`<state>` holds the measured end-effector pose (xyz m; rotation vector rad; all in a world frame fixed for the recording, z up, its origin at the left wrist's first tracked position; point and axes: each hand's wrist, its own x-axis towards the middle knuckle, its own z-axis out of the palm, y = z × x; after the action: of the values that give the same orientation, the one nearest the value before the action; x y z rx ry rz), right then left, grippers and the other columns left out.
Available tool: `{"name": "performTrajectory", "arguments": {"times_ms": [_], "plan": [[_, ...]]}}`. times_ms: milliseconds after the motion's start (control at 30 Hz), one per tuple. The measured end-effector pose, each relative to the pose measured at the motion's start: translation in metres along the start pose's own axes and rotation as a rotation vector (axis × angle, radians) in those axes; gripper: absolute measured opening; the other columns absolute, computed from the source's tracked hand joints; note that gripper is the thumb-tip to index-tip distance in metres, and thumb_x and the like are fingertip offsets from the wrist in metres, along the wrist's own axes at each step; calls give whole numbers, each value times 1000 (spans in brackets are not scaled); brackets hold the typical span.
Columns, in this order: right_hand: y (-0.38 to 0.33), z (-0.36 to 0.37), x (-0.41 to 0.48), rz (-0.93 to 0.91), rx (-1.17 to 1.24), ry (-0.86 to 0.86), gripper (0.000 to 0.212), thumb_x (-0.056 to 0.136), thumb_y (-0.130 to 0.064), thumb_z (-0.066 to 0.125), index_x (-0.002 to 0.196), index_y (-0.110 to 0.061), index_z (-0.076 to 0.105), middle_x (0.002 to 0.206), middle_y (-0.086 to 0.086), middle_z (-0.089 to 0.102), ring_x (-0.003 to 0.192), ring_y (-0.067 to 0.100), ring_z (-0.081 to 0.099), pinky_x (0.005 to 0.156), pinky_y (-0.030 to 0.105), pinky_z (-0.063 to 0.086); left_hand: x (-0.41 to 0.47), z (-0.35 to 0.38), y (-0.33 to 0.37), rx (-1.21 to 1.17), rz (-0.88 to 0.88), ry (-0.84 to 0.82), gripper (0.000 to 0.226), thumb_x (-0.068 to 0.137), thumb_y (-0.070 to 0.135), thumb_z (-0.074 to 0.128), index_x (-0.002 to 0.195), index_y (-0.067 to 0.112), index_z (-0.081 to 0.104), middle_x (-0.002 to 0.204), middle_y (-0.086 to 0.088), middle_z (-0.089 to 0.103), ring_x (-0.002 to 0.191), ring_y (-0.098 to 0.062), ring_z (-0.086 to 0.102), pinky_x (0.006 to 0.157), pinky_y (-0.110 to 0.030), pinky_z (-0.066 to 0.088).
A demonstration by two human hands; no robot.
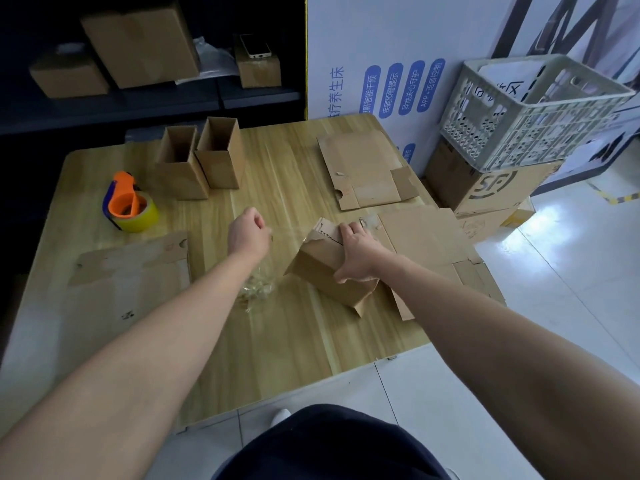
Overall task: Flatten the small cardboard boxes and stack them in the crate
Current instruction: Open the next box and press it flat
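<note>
A small cardboard box lies tilted on the wooden table, its far end partly torn open. My right hand grips it from above, fingers over the far edge and thumb on the near side. My left hand is curled and pinches a strip of clear tape that stretches from the box's end. Crumpled clear tape lies under my left forearm. Two open upright boxes stand at the back. The white plastic crate sits off the table at right on brown cartons.
Flattened cardboard sheets lie at the back right, the right edge and the near left. An orange tape dispenser with a yellow roll sits at left. Dark shelves behind hold more boxes and a phone.
</note>
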<state>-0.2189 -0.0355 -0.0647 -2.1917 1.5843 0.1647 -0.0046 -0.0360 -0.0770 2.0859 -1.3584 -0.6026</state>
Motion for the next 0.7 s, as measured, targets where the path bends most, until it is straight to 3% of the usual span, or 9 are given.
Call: {"name": "performTrajectory", "arguments": {"times_ms": [67, 167, 233, 300, 367, 433, 600, 700], "plan": [[-6, -1, 1, 0, 2, 4, 107, 60, -39, 82, 143, -10, 20, 132, 6, 31, 119, 25, 37, 98, 44, 42, -1, 2, -1, -26, -2, 24, 16, 86, 3, 62, 91, 12, 51, 88, -4, 55, 82, -21, 52, 67, -32, 45], [-11, -1, 0, -1, -3, -7, 107, 60, -39, 82, 142, -10, 21, 131, 6, 31, 120, 25, 36, 95, 44, 44, -9, 10, 1, -67, 47, 22, 40, 83, -7, 61, 112, 16, 47, 101, -1, 43, 67, -9, 49, 58, -23, 43], [-14, 0, -1, -10, -6, -5, 106, 59, -39, 82, 142, -10, 22, 131, 5, 31, 120, 25, 36, 95, 44, 45, -13, 16, 6, -73, 95, 7, 30, 82, -8, 61, 102, 13, 53, 106, -2, 38, 65, -5, 47, 67, -26, 49], [-17, 0, -1, -10, -8, -3, 108, 58, -38, 82, 142, -10, 21, 131, 6, 30, 120, 25, 36, 95, 44, 44, -16, 21, 11, -52, 134, -41, 16, 84, -4, 60, 91, 10, 65, 106, -6, 52, 73, -9, 51, 76, -24, 45], [-18, -1, -1, -4, -1, 2, 109, 58, -37, 82, 143, -10, 20, 131, 6, 30, 120, 25, 36, 95, 44, 45, -18, 24, 15, -95, 142, -127, 22, 89, -1, 53, 95, 8, 72, 101, -6, 66, 84, -13, 56, 77, -22, 41], [-18, -2, -2, 0, 9, 5, 109, 58, -35, 83, 143, -10, 20, 131, 6, 30, 120, 26, 36, 95, 45, 45, -21, 21, 20, -237, 73, -262, 29, 88, -1, 48, 99, 11, 72, 96, -4, 68, 89, -15, 57, 77, -20, 41], [-18, -3, -5, -8, 28, 14, 108, 56, -33, 85, 141, -10, 21, 129, 6, 31, 119, 26, 37, 96, 46, 45, -24, 6, 18, -604, -136, -485, 37, 67, 15, 52, 100, 16, 70, 80, -1, 68, 73, -12, 57, 58, -21, 44], [-18, -6, -5, -11, 43, 18, 107, 56, -32, 84, 140, -11, 22, 127, 6, 32, 117, 25, 37, 95, 46, 45, -22, 5, 14, -707, -172, -488, 19, 78, 6, 60, 89, 18, 71, 73, 3, 69, 59, -5, 60, 47, -12, 43]]}}
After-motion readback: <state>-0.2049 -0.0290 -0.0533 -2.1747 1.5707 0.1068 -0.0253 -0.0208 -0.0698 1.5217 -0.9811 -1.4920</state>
